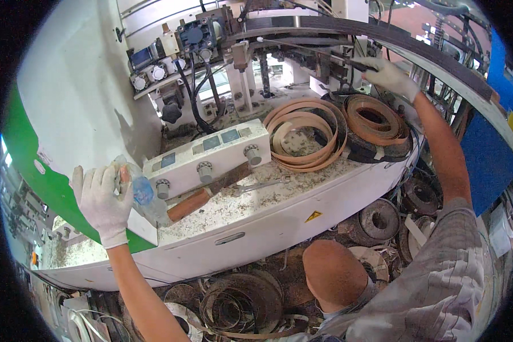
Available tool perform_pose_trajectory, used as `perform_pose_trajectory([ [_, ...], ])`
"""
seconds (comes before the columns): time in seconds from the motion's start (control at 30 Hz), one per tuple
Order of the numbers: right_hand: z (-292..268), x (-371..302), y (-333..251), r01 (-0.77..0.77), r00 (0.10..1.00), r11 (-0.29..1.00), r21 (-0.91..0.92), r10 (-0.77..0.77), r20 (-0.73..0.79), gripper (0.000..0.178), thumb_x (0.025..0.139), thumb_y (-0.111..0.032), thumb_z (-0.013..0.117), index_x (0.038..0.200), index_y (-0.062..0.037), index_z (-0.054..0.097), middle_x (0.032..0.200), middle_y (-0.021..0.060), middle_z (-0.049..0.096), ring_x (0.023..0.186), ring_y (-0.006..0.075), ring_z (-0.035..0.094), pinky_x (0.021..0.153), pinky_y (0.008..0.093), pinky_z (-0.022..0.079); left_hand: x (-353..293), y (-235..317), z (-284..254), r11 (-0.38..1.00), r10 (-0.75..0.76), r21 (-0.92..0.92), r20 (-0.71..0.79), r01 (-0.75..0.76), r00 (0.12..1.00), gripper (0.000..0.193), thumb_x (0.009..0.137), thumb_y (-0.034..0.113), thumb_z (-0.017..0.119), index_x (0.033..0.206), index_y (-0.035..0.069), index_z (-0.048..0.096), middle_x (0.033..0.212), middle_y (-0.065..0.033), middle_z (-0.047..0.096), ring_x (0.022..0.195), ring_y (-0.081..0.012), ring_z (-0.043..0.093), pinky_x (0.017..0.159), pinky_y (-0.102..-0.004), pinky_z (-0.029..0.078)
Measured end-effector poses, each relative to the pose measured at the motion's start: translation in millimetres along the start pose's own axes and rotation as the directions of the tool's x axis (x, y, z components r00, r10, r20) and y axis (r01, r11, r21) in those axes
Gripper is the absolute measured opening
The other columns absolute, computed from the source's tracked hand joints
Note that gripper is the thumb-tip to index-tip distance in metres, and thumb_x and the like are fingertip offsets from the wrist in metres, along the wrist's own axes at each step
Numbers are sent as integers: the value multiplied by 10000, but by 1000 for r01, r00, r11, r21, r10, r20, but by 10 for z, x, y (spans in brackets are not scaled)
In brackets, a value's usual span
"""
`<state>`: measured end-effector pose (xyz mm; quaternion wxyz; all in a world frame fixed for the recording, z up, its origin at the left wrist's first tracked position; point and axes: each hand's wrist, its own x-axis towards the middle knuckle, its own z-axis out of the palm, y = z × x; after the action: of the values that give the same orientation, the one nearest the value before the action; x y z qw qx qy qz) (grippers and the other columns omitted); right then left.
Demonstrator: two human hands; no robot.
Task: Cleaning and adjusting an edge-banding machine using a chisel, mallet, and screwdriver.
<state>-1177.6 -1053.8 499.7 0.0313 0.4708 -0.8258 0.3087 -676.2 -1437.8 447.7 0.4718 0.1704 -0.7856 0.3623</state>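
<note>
A: Item one, our left hand (104, 200). We see it in a white knit glove, raised at the lower left, its fingers curled around a clear plastic bottle (138, 189) with a blue label. The bottle tips to the right, with its base over the sawdust-covered white machine deck (279, 214).

B: Item two, our right hand (389, 75), also in a white glove. It reaches far up at the upper right, its fingers closed on a thin dark tool (356, 64) that points left into the machine's works. We cannot tell what kind of tool it is.

A: Item three, the white control box (208, 157), which lies on the deck just right of the bottle. It has small blue-grey display windows and several grey knobs.

B: Item four, a wooden handle (191, 204), reddish-brown, resting on the deck below the control box, beside the bottle's base.

A: Item five, a metal wrench (259, 185), lying flat in the sawdust to the right of the handle.

B: Item six, coils of tan edge banding (305, 134) behind the control box. A second, browner coil (376, 119) sits beside it on a dark roll, below our right hand.

A: Item seven, darker coils (242, 302) on the littered floor, near our bare knee (333, 273).
</note>
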Motion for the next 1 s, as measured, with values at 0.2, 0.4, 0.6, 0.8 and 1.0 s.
perform_pose_trajectory([
  [0.2, 112, -996, 6, 126, 976, 986, 113, -102, -192, 512, 896, -248, 667, 1353, -36, 574, 914, 23, 657, 689, 73, 550, 582, 229, 434, 4, 14, 23, 1000, -5, -7, -7, 5, 1000, 198, 768, 213, 736, 931, 112, 688, 862, -67, 667, 914, -276, 633, 1081, -510, 398],
  [0.4, 675, -1660, -28, 169, 982, 633, 756, -41, -186, 597, 803, -387, 802, 1247, -62, 572, 798, 51, 602, 544, 130, 524, 496, 265, 393, 17, 26, 42, 999, 15, -41, -4, -15, 1000, 207, 753, 186, 731, 932, 97, 678, 869, -60, 664, 863, -251, 631, 1087, -496, 398],
  [0.6, 1238, -1861, -531, 38, 997, 68, 997, -64, -33, 670, 826, -351, 783, 1351, -118, 439, 746, 60, 549, 482, 162, 466, 458, 292, 359, 18, -4, 74, 999, 30, -19, -14, -30, 999, 174, 797, 195, 714, 920, 79, 673, 862, -68, 654, 846, -252, 624, 1084, -501, 408],
  [0.8, 1342, -1496, -948, -231, 973, 9, 973, -22, 231, 679, 857, -359, 748, 1369, -72, 407, 755, 46, 537, 481, 137, 474, 446, 289, 366, -234, -236, 62, 999, -7, 43, 135, 2, 991, 195, 864, 120, 671, 1044, 53, 700, 964, -131, 665, 928, -304, 642, 1111, -547, 386],
  [1.0, 715, -1028, -1709, -234, 967, -112, 966, 79, 244, 579, 899, -432, 713, 1269, -71, 454, 806, 61, 575, 588, 147, 539, 509, 286, 420, -137, -74, -14, 975, -5, 212, 297, -60, 955, 433, 900, 463, 594, 1237, 209, 691, 1130, -70, 692, 993, -285, 644, 865, -520, 461],
])
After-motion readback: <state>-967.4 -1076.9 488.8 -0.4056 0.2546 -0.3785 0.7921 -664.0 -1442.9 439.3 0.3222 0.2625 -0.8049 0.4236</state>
